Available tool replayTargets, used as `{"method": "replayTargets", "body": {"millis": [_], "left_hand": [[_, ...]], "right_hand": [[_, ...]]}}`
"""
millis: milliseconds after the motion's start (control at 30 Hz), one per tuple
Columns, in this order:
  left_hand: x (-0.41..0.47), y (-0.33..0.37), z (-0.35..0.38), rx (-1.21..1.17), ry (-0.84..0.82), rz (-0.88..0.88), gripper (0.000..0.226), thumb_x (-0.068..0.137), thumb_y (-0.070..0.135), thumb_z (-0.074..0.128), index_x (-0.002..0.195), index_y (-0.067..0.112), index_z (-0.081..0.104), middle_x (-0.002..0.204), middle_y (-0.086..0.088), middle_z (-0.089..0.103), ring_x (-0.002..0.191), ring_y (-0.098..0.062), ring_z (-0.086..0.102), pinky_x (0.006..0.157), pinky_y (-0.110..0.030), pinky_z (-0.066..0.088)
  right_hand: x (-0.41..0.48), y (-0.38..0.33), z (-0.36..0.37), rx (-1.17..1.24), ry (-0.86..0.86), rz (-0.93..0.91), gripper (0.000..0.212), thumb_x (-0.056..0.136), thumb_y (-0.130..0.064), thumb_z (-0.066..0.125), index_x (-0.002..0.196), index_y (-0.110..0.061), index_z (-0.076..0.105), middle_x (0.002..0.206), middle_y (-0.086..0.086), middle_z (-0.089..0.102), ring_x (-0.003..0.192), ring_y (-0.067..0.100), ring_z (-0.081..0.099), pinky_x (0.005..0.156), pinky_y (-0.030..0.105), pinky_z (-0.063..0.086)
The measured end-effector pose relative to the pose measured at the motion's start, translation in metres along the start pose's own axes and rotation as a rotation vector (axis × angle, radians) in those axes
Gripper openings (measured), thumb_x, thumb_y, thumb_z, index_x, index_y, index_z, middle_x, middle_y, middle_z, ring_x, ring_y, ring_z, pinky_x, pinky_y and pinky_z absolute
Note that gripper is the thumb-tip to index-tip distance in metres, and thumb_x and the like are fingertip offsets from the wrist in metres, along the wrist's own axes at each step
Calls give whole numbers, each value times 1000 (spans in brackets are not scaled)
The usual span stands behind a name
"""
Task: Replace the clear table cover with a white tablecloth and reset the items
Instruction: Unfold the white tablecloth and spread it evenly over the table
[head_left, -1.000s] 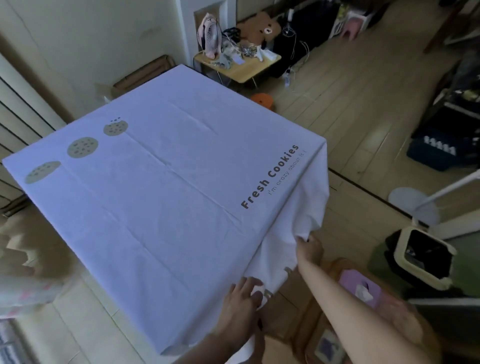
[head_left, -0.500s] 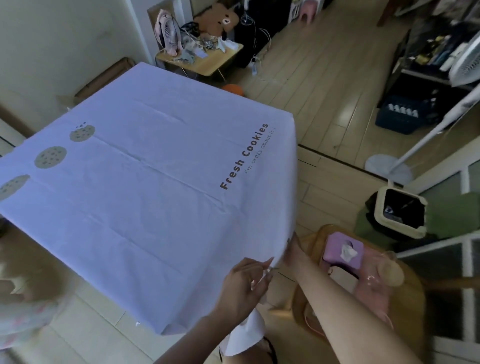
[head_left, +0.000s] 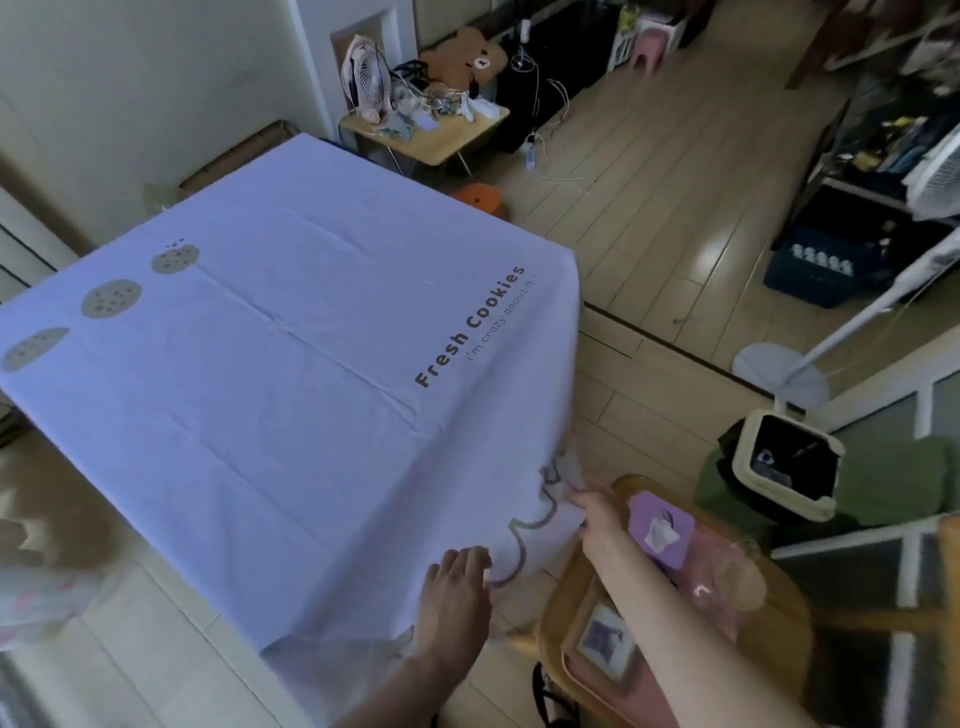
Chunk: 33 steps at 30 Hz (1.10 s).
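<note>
The white tablecloth, printed with cookies and "Fresh Cookies", covers the whole table and hangs over its near and right sides. At the near right corner its scalloped hem is turned up. My right hand pinches that hem at the corner. My left hand lies with straight fingers against the hanging cloth just left of the corner. On a wooden seat at my right sit a purple tissue box, a small picture frame and pink items.
A cream-rimmed bin stands on the floor right of the table, beside a white fan base. Beyond the far corner are a small wooden side table with a desk fan, and an orange stool. A blue crate sits far right.
The view swung left and down a little. My right hand lifted the corner hem, exposing its scalloped edge. My left hand moved from pinching near the corner to lying flat on the cloth.
</note>
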<state>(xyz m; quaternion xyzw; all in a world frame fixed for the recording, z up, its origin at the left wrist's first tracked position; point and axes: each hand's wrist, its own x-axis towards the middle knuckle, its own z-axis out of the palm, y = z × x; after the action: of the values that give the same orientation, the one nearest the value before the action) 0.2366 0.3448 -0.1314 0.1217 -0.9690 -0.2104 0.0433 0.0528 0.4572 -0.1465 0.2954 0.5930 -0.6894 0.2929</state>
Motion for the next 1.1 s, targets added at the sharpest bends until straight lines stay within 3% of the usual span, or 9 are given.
{"method": "replayTargets", "body": {"millis": [133,233,333,433,600,767,867,1000,1100], "left_hand": [[22,62,26,43,8,-80,81,40,52,81,110,23,50,111,4,64,98,-14,53,71,-23,53],[46,102,38,101,40,-168,73,58,62,52,112,14,53,115,-4,53,100,-21,46,81,-35,41],[68,124,37,53,125,-280,49,64,52,49,98,17,44,99,0,43,84,-20,44,72,-32,27],[83,130,25,46,170,-365,35,61,39,64,81,21,42,79,3,47,70,-21,48,66,-32,23],[75,121,6,188,167,-361,41,37,2,76,63,19,49,59,4,49,55,-23,49,60,-28,26],[38,98,6,305,186,-372,43,33,-11,70,61,17,52,57,3,47,52,-21,46,58,-29,25],[16,84,13,263,153,-466,35,39,-5,64,62,18,51,58,3,47,54,-24,48,57,-29,24],[17,86,14,197,122,-492,22,47,1,51,62,18,47,57,3,45,52,-23,46,53,-29,24],[24,91,14,148,119,-418,53,33,-8,71,67,18,41,51,5,41,46,-16,35,48,-24,24]], "right_hand": [[-25,-15,-20,-50,18,-32,49,76,12,64,116,-16,56,108,9,63,85,17,60,59,27,42],[-36,-27,-30,-39,-29,-77,34,73,12,66,101,-6,62,92,15,66,70,21,64,53,25,47],[-45,-46,-40,25,-117,-16,26,76,13,63,98,-1,63,64,6,67,47,11,63,42,19,47],[-48,-59,-44,35,-206,38,29,77,12,61,104,0,65,80,11,70,59,15,68,48,21,51],[-24,-70,-36,143,-112,29,57,76,15,60,129,-3,48,119,22,61,88,31,64,53,28,54],[9,-110,-33,189,-79,17,49,85,13,51,128,-8,57,112,12,66,87,25,63,75,34,53],[26,-135,-35,118,-84,-32,57,82,18,47,132,-7,53,93,7,63,77,20,60,67,29,50],[35,-153,-36,9,-145,-100,67,80,18,42,139,-15,46,95,1,63,74,14,56,64,24,46],[46,-162,-39,-50,-165,-137,69,78,16,42,138,-17,49,99,1,63,76,14,54,65,23,43]]}}
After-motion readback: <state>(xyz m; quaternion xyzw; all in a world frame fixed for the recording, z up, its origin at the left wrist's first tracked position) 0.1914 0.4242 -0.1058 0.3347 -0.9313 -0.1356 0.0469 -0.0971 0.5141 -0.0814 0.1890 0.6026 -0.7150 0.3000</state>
